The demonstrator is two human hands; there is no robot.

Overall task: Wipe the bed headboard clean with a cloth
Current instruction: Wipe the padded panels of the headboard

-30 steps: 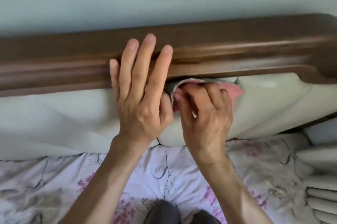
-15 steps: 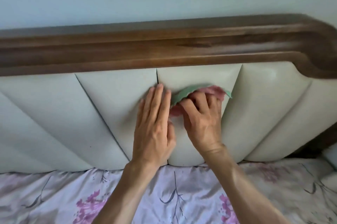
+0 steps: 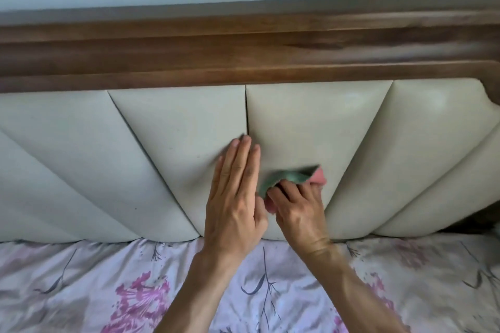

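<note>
Wiping looks midway: the right hand (image 3: 299, 206) pinches the cloth (image 3: 290, 178) against the headboard (image 3: 311, 127)'s centre panel, left hand (image 3: 235, 197) pressing flat at its nine o'clock; other panels seemingly remain.

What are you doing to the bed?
A person is cleaning the bed's headboard. The right hand holds a green and pink cloth pressed against one of the cream padded panels, low down near the floral bedsheet. The left hand lies flat with straight fingers on the padding beside it, along the seam between two panels. The brown wooden rail runs across the top, above both hands.
</note>
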